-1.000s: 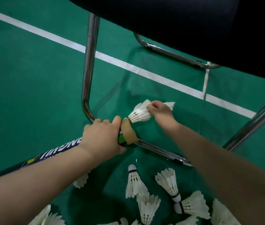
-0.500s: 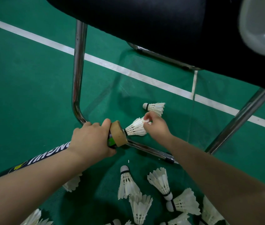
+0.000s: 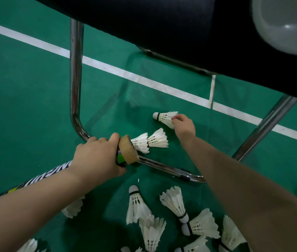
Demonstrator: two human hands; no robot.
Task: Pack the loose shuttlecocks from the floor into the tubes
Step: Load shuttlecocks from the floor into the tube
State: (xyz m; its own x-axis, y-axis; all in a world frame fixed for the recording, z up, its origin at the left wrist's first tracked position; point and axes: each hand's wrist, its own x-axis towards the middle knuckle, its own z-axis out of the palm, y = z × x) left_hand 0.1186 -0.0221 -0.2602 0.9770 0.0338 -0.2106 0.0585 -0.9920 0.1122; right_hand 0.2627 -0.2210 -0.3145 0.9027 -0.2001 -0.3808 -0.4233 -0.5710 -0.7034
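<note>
My left hand (image 3: 98,157) grips a dark shuttlecock tube (image 3: 124,153) near its tan open mouth, held low and nearly level. Two white shuttlecocks (image 3: 149,140) stick out of the mouth, one nested in the other. Farther out, my right hand (image 3: 184,124) pinches the feather skirt of a white shuttlecock (image 3: 164,118) that lies on the green floor under the chair. Several loose shuttlecocks (image 3: 175,202) lie scattered on the floor close to me.
A chair with a black seat (image 3: 162,24) and chrome tube legs (image 3: 75,79) stands over the work spot; its floor rail (image 3: 171,170) runs right under the tube. White court lines (image 3: 126,73) cross the green floor. A blurred pale round object (image 3: 286,24) sits top right.
My right hand let go of the shuttlecock it pushed into the tube mouth and moved away and right, onto the shuttlecock lying under the chair. The left hand kept its grip.
</note>
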